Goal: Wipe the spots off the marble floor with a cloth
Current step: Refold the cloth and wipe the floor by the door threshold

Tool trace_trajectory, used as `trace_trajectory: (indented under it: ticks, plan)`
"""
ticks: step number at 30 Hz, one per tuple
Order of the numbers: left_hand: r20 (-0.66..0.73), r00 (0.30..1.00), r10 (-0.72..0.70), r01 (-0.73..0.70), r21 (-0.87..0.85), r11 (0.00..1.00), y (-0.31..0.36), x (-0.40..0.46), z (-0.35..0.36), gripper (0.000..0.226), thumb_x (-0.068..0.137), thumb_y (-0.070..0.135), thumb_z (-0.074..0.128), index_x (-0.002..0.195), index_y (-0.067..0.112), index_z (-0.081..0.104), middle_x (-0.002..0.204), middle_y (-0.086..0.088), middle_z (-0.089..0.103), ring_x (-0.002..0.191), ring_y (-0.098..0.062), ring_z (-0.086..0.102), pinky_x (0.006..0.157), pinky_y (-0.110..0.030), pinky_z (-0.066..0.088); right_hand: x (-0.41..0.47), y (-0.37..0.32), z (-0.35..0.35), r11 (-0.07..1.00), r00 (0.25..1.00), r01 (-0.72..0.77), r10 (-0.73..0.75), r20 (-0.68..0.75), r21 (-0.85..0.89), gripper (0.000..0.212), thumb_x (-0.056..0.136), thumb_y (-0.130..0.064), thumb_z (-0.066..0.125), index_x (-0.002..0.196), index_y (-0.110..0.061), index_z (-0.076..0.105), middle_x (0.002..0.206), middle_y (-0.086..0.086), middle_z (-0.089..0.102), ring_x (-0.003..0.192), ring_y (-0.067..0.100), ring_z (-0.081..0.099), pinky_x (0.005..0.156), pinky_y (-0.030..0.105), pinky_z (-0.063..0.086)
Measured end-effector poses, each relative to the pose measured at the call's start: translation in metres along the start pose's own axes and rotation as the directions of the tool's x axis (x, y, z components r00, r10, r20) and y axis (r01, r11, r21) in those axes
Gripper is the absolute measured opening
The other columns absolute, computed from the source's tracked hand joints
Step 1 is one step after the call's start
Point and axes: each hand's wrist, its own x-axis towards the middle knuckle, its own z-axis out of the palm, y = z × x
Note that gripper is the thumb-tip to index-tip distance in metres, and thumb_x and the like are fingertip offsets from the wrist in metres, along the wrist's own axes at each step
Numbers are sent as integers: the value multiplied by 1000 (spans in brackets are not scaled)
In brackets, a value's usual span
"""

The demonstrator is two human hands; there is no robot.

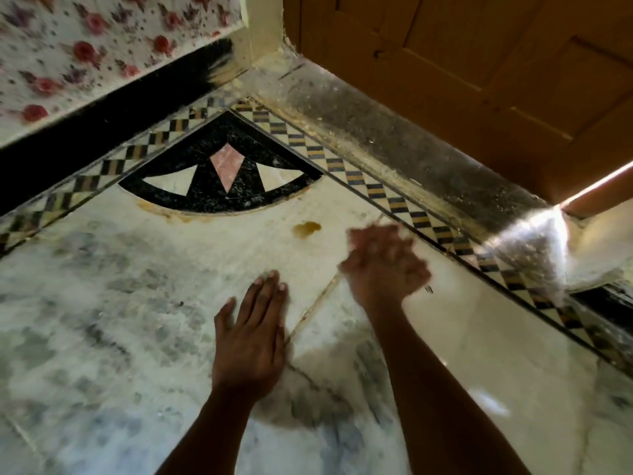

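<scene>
Both forearms are reaching out from under the camera over the marble floor [102, 303]. Left hand [251, 334] is lying flat, fingers straight and together, palm pressing the floor beside a tile joint. Right hand [383, 262] is further forward and blurred; its fingers are looking loosely bent, but whether they are holding anything I cannot tell. No cloth is showing anywhere. One brown spot [307, 229] is sitting on the pale marble ahead, just left of the right hand's fingertips and well beyond the left hand, so the right is nearer. A fainter brown stain [164, 214] is running along the curved edge of the black inlay [219, 173], further off to the left.
</scene>
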Motion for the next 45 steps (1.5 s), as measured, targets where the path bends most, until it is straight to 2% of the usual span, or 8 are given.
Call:
trace_trajectory:
  ticks: [4, 11, 16, 19, 27, 36, 42, 45]
  plan:
    - [26, 1000, -2, 2, -20, 1000, 0, 0, -2, 67, 103, 35, 35, 169, 26, 28, 180, 6, 16, 164, -16, 24, 121, -56, 30, -104, 28, 3, 944, 946, 324, -324, 4, -59, 67, 102, -70, 30, 166, -51, 25, 181, -6, 11, 168, 30, 3, 127, 67, 7]
    - [-3, 1000, -5, 5, 7, 1000, -1, 3, 3, 65, 106, 36, 34, 170, 27, 25, 180, 7, 15, 165, -14, 20, 122, -54, 28, -10, 47, -11, 922, 919, -362, 378, -111, 140, 69, 109, -64, 33, 171, -35, 21, 180, 16, 8, 162, 53, 6, 119, 86, 6]
    - [-5, 1000, -14, 14, 6, 1000, 0, 1, 2, 63, 107, 37, 30, 169, 28, 27, 180, 8, 15, 165, -14, 21, 122, -54, 29, -19, -11, 4, 990, 988, 142, -142, 64, -7, 76, 105, -70, 31, 169, -46, -1, 178, -4, -18, 164, 38, -22, 123, 75, -14]
    - [2, 1000, -19, 19, -2, 1000, 0, 2, 0, 63, 107, 37, 31, 169, 29, 27, 180, 10, 14, 165, -13, 20, 122, -52, 27, -97, 15, 2, 948, 949, 314, -314, 2, -51, 66, 104, -68, 32, 167, -51, 21, 181, -8, 10, 168, 32, 2, 126, 71, 10]
    - [-6, 1000, -23, 23, -6, 1000, 0, 2, 3, 61, 108, 38, 29, 169, 30, 27, 179, 11, 14, 165, -11, 17, 123, -53, 27, 5, 56, -11, 946, 953, -293, 301, -39, 141, 77, 104, -69, 22, 172, -35, 11, 181, 13, 5, 164, 50, -4, 123, 80, 2]
    - [-45, 999, -26, 26, 6, 1000, -1, 2, 5, 61, 108, 38, 34, 168, 30, 29, 179, 12, 16, 165, -9, 18, 123, -50, 26, -95, -5, 11, 961, 960, 276, -275, -58, 19, 64, 104, -66, 32, 166, -50, 25, 180, -7, 12, 167, 34, 6, 127, 70, 10]
    - [-36, 999, -18, 18, -8, 1000, -3, 0, 5, 61, 108, 39, 33, 169, 30, 29, 179, 11, 14, 165, -10, 17, 125, -51, 24, -30, 26, -2, 979, 981, -192, 193, -2, 63, 67, 108, -66, 27, 170, -46, 10, 182, 2, -3, 165, 42, -10, 123, 78, -1]
    - [-42, 998, -44, 43, -18, 999, -2, 1, 3, 62, 108, 43, 32, 168, 30, 30, 180, 6, 14, 166, -16, 16, 127, -52, 22, 17, -14, -6, 979, 983, -172, 163, 88, 105, 72, 108, -69, 22, 169, -44, -5, 180, 2, -16, 162, 43, -25, 122, 79, -8]
